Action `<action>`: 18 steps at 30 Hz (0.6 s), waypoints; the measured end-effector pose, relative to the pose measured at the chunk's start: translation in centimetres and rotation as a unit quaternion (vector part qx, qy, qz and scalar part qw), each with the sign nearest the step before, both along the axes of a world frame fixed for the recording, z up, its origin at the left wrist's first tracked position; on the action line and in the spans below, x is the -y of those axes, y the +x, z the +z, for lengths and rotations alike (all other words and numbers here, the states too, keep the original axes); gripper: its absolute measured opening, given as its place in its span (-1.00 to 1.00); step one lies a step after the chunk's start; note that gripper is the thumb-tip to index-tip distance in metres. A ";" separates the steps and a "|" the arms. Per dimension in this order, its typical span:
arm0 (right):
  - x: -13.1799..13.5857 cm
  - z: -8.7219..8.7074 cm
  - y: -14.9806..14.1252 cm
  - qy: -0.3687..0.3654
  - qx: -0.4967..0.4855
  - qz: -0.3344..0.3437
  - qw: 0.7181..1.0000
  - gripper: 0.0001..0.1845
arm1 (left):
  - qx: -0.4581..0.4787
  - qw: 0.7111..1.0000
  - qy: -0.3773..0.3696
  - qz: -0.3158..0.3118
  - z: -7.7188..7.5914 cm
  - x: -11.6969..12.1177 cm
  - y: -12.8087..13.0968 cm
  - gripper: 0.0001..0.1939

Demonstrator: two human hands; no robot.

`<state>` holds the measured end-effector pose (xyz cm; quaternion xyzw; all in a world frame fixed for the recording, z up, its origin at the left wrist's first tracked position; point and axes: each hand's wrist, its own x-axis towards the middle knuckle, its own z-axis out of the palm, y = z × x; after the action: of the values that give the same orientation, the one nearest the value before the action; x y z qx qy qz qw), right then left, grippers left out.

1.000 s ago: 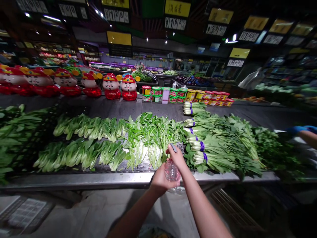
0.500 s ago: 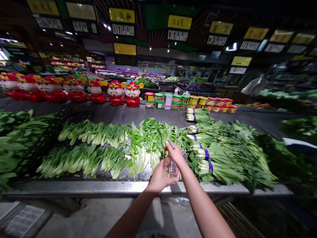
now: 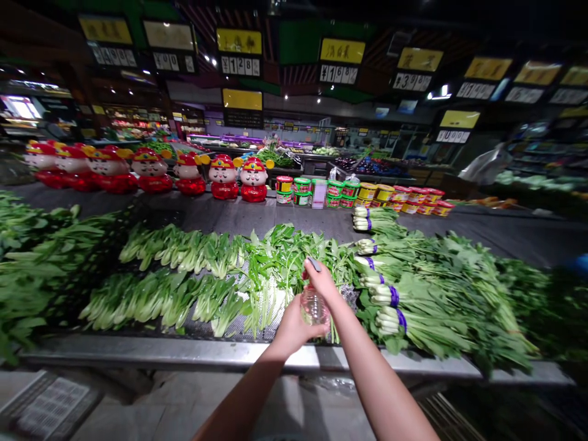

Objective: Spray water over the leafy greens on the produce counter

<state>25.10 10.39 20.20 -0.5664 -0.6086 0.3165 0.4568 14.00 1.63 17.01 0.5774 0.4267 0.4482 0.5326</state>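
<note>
A clear ribbed spray bottle with a grey top is held between my two hands, over the front part of the vegetable stand. My left hand is wrapped round the bottle's body from the left and below. My right hand closes round its upper end, with the grey piece showing above the fingers; the trigger area is mostly hidden. Just beyond the hands lie loose leafy greens on a perforated metal surface. To the right are leafy bunches tied with purple bands.
Small bok choy lies in two rows at the left. Behind stand red figurine jars and stacked small tubs. A metal edge runs along the front. Price signs hang overhead.
The view has shifted slightly, so the stand appears a little farther right and lower. Both hands keep their hold on the spray bottle, which looks slightly more upright.
</note>
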 end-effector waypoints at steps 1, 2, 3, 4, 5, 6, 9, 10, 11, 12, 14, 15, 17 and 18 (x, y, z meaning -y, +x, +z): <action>-0.1 0.0 -0.2 0.000 -0.005 0.002 1.000 -0.48 | -0.006 1.000 0.007 0.003 0.1 0.0 -0.2 -0.30; -0.2 0.1 -0.4 0.001 -0.005 0.004 1.000 -0.48 | -0.013 1.000 0.017 0.006 0.2 0.0 -0.3 -0.31; -0.3 0.2 -0.7 0.002 -0.001 0.006 1.000 -0.48 | -0.018 0.999 0.026 0.007 0.2 -0.1 -0.5 -0.32; -0.4 0.3 -0.9 0.004 0.005 0.005 1.000 -0.48 | -0.019 0.999 0.031 0.010 0.3 -0.1 -0.7 -0.32; -0.5 0.5 -1.2 0.006 0.012 0.005 1.000 -0.48 | -0.020 0.999 0.034 0.013 0.3 -0.1 -0.8 -0.31; -0.4 0.7 -1.4 0.009 0.017 0.006 1.000 -0.49 | -0.020 0.999 0.036 0.015 0.3 -0.1 -1.0 -0.31; -0.1 1.1 -2.1 0.007 0.014 0.020 1.000 -0.51 | -0.010 0.999 0.035 0.014 0.0 -0.1 -1.5 -0.30; 0.0 1.2 -2.3 0.002 0.010 0.027 1.000 -0.51 | -0.005 0.999 0.035 0.013 -0.1 0.0 -1.6 -0.31; 0.1 1.2 -2.5 -0.004 0.006 0.030 1.000 -0.52 | -0.002 0.999 0.037 0.012 -0.3 0.0 -1.7 -0.31; 0.3 1.2 -2.7 -0.011 0.005 0.033 0.999 -0.52 | -0.001 0.999 0.039 0.012 -0.4 0.1 -1.9 -0.32; 0.4 1.1 -3.0 -0.016 0.012 0.035 0.999 -0.52 | -0.007 0.999 0.043 0.017 -0.7 0.2 -2.1 -0.32; 0.5 1.1 -3.1 -0.016 0.015 0.035 0.999 -0.52 | -0.009 0.999 0.044 0.020 -0.7 0.3 -2.2 -0.32; 0.7 1.2 -3.3 -0.016 0.018 0.035 0.999 -0.52 | -0.007 0.999 0.042 0.027 -0.6 0.6 -2.3 -0.33; 0.8 1.2 -3.5 -0.018 0.017 0.036 0.999 -0.52 | -0.003 0.999 0.038 0.029 -0.5 0.7 -2.4 -0.33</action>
<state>21.64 9.63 21.43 -0.5575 -0.6302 0.3337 0.4251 11.60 0.94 16.47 0.5862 0.4275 0.4775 0.4956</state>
